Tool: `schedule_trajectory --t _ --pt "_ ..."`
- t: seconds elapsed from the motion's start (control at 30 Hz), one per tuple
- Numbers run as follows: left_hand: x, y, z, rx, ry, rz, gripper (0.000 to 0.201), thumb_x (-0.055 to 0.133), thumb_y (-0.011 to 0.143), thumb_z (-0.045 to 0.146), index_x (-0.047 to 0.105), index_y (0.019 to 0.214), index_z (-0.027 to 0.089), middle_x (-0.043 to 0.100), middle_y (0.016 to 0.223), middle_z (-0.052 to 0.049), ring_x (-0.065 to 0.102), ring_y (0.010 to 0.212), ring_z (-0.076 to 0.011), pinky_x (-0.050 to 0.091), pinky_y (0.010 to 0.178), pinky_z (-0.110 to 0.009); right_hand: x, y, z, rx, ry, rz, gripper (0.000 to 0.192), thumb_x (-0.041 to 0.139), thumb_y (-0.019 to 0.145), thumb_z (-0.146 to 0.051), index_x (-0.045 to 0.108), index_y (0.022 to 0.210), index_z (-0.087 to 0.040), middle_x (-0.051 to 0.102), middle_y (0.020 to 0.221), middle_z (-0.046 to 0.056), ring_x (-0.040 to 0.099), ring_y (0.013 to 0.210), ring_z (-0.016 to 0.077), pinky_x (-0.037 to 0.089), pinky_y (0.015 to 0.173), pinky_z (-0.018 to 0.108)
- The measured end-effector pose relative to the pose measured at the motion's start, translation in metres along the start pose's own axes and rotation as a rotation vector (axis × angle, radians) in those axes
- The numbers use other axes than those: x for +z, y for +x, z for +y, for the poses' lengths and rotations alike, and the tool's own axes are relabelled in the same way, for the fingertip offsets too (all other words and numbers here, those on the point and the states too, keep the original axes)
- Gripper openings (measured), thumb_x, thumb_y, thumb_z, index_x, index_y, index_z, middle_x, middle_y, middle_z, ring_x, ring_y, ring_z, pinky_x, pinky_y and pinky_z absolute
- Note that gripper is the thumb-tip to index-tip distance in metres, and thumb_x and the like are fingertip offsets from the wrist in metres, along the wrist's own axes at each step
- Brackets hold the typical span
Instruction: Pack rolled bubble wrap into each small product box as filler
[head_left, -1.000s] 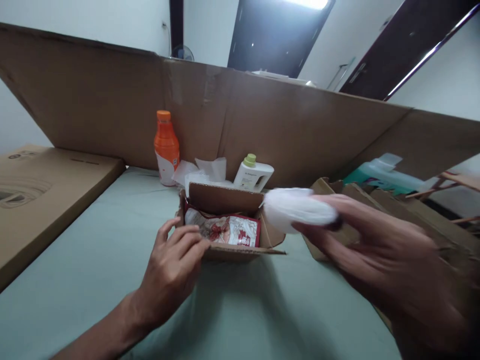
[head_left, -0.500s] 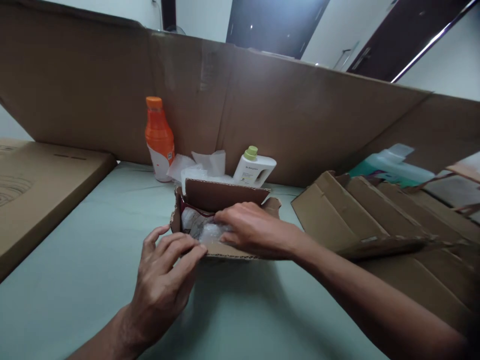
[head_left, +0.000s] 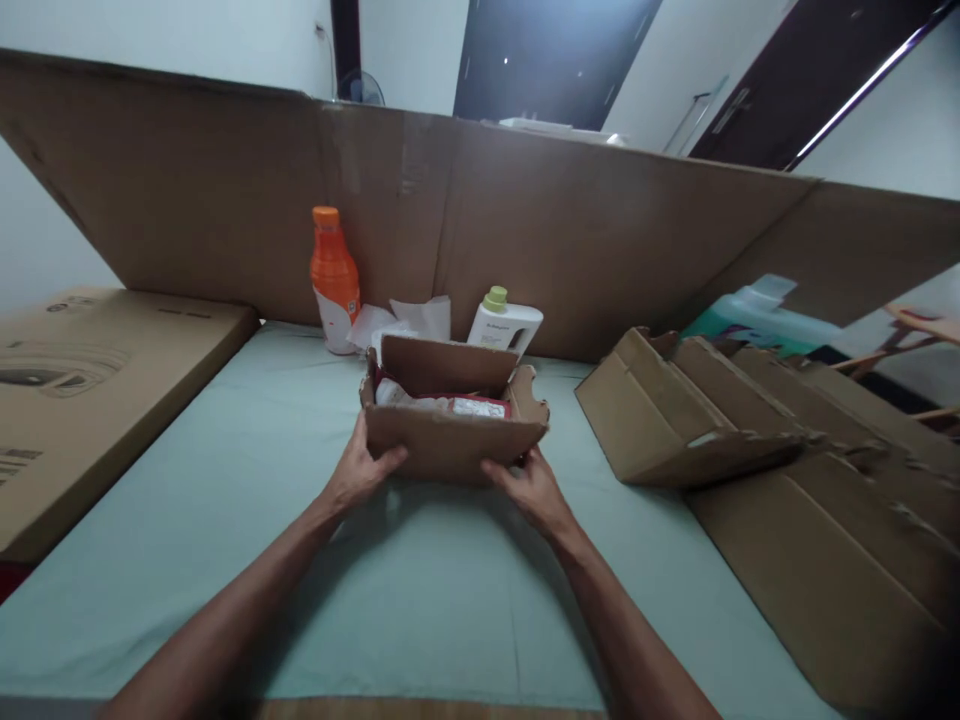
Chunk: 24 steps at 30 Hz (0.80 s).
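A small open cardboard box (head_left: 450, 445) stands on the pale green table cover (head_left: 420, 600) in the middle of the view. Inside it lie a red and white packet (head_left: 480, 407) and a white wrapped item (head_left: 394, 394). My left hand (head_left: 358, 475) grips the box's near left corner, thumb on the front wall. My right hand (head_left: 531, 488) holds the near right corner from below. The front flap stands raised between both hands.
Behind the box stand an orange bottle (head_left: 334, 280), crumpled white paper (head_left: 409, 318) and a white bottle with a green cap (head_left: 504, 325). A tall cardboard sheet (head_left: 225, 200) walls the back. Flattened cardboard boxes (head_left: 720, 420) lie right, a large flat carton (head_left: 90, 370) left.
My right hand put the white wrapped item into the box, then drew back. Both hands now hold the box's near corners, and the front flap is lifted.
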<state>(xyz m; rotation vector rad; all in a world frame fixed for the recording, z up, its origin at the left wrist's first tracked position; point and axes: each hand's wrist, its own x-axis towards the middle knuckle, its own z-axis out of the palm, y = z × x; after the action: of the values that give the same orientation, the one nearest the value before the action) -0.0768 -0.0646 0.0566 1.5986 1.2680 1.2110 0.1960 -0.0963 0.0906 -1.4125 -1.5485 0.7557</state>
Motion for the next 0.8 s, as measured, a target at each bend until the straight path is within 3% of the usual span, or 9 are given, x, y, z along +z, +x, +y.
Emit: schedule_trajectory --t 0.07,0.17,0.23,0.3,0.4,0.47,0.57,0.67,0.8 --pt "0.013 -0.005 0.010 -0.037 -0.072 -0.003 0.090 0.066 0.081 0.062 0.036 0.148 0.010 0.059 0.137 -0.022 0.058 0.127 -0.0347 0.045 0.109 -0.052 0.003 -0.009 0.001 0.008 0.016 0.047 0.052 0.073 0.075 -0.055 0.069 0.107 -0.014 0.077 0.107 0.015 0.071 0.098 0.0318 0.058 0.085 0.045" --pt "0.017 -0.040 0.022 0.046 -0.074 -0.026 0.085 0.067 0.083 0.060 0.040 0.148 0.013 0.056 0.143 -0.020 0.052 0.135 -0.0344 0.041 0.114 -0.051 -0.010 -0.043 -0.006 0.022 -0.016 0.104 0.047 0.074 0.078 -0.053 0.072 0.108 -0.016 0.078 0.107 0.014 0.071 0.101 0.0340 0.058 0.089 0.048" --pt "0.007 -0.069 0.024 0.075 -0.072 -0.013 0.079 0.066 0.085 0.059 0.043 0.148 0.017 0.056 0.144 -0.018 0.048 0.138 -0.0335 0.039 0.116 -0.050 -0.012 -0.065 -0.015 0.001 -0.030 0.122 0.045 0.074 0.080 -0.049 0.072 0.112 -0.018 0.076 0.115 0.013 0.070 0.108 0.0343 0.056 0.095 0.050" --pt "-0.012 -0.090 0.024 0.015 -0.063 0.032 0.072 0.065 0.086 0.058 0.049 0.144 0.018 0.060 0.139 -0.017 0.050 0.137 -0.0339 0.038 0.117 -0.051 -0.003 -0.075 -0.029 -0.056 -0.017 0.094 0.045 0.073 0.082 -0.045 0.071 0.118 -0.018 0.071 0.127 0.013 0.065 0.118 0.0339 0.053 0.102 0.050" --pt "-0.036 -0.098 0.032 -0.075 -0.041 0.125 0.071 0.067 0.085 0.058 0.052 0.142 0.018 0.059 0.141 -0.016 0.046 0.141 -0.0370 0.034 0.119 -0.055 0.011 -0.068 -0.047 -0.116 0.025 0.016 0.047 0.073 0.083 -0.044 0.069 0.122 -0.018 0.069 0.131 0.013 0.064 0.121 0.0323 0.052 0.103 0.048" --pt "-0.034 -0.095 0.041 -0.056 -0.051 0.164 0.078 0.068 0.084 0.058 0.046 0.148 0.019 0.053 0.149 -0.015 0.036 0.147 -0.0373 0.027 0.122 -0.055 0.010 -0.062 -0.048 -0.128 0.019 0.005 0.045 0.073 0.084 -0.046 0.070 0.120 -0.020 0.072 0.127 0.011 0.066 0.118 0.0316 0.052 0.103 0.048" --pt "-0.010 -0.096 0.051 0.016 -0.073 0.100 0.086 0.066 0.087 0.054 0.029 0.158 0.022 0.042 0.158 -0.014 0.028 0.152 -0.0343 0.024 0.125 -0.052 -0.009 -0.065 -0.034 -0.109 -0.047 0.051 0.045 0.073 0.083 -0.050 0.072 0.118 -0.022 0.073 0.123 0.010 0.066 0.116 0.0329 0.051 0.104 0.050" --pt "0.010 -0.110 0.044 0.032 -0.077 0.010 0.090 0.064 0.090 0.047 0.014 0.162 0.025 0.032 0.164 -0.014 0.026 0.153 -0.0338 0.027 0.124 -0.052 -0.026 -0.077 -0.011 -0.042 -0.101 0.030 0.050 0.073 0.081 -0.053 0.072 0.119 -0.021 0.075 0.119 0.012 0.067 0.114 0.0350 0.052 0.102 0.051" --pt "-0.007 -0.128 0.018 0.046 0.024 -0.041 0.089 0.069 0.087 0.042 0.020 0.160 0.032 0.029 0.165 -0.010 0.028 0.151 -0.0378 0.028 0.122 -0.059 -0.029 -0.086 0.012 0.050 -0.118 -0.036 0.055 0.071 0.079 -0.060 0.073 0.116 -0.020 0.075 0.117 0.014 0.068 0.113 0.0359 0.054 0.099 0.050"
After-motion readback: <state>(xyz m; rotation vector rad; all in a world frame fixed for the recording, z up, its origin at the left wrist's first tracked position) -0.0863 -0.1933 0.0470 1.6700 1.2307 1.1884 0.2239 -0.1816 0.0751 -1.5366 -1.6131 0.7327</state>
